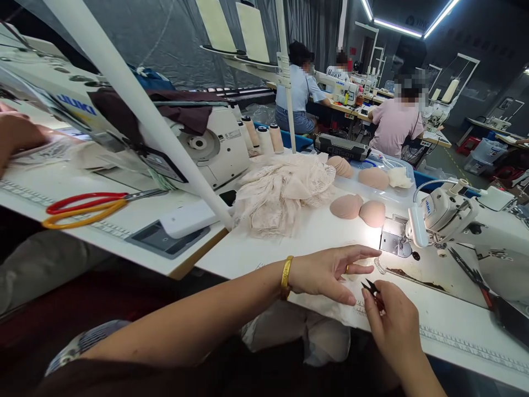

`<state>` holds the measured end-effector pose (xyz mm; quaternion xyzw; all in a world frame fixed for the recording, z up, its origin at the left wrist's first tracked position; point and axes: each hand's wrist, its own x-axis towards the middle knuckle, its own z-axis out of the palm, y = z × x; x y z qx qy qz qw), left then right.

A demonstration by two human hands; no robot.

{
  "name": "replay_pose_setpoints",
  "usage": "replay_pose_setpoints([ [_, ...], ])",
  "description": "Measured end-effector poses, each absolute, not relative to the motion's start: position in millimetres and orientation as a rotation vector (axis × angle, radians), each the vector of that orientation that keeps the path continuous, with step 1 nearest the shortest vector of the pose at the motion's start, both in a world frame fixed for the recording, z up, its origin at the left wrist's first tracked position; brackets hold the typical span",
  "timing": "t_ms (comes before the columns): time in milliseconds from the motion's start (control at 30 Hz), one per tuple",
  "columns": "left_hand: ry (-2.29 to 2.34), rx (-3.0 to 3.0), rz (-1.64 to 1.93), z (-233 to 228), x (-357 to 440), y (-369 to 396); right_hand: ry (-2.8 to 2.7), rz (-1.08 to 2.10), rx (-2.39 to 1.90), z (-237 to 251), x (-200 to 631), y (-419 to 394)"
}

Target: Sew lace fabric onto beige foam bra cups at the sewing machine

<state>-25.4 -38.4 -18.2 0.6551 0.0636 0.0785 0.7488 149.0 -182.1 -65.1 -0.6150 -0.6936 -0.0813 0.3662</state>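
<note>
Left hand (326, 273) flat, fingers spread, pressing pale fabric (330, 309) onto worktop (450, 314); right hand (390, 320) just beside, pinching small black thread snips (371, 286).

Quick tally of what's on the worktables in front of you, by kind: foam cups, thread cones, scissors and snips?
Foam bra cups: 5, counting those in the clear tray
Thread cones: 3
Red and yellow scissors: 2, lying overlapped
Thread snips in right hand: 1
Total: 11

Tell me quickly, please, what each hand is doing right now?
Left hand: open, fingers spread flat on the pale fabric.
Right hand: closed on small black snips, tips by the fabric.
</note>
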Motion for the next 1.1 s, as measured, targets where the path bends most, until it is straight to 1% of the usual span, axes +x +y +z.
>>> replay_pose_setpoints([
  [167,0.108,1.346,0.2,-22.1,-21.3,-39.8,-1.842,-0.537,-1.545,-60.6,136.9,-181.3],
  [300,0.096,1.315,0.205,-27.3,-18.8,-40.2,-1.852,-0.627,-1.542,-56.6,132.1,-177.2],
  [633,0.092,1.255,0.221,-30.1,-20.8,-38.1,-1.859,-0.616,-1.526,-65.0,136.6,-179.5],
  [867,0.114,1.232,0.205,-33.3,-18.2,-40.1,-1.915,-0.623,-1.523,-60.2,133.2,-176.1],
  [1000,0.107,1.294,0.204,-31.7,-17.4,-40.5,-1.88,-0.606,-1.53,-62.2,137.1,-177.4],
  [1100,0.126,1.434,0.171,-18.9,-28.0,-34.0,-1.799,-0.6,-1.606,-71.5,156.5,-183.8],
])
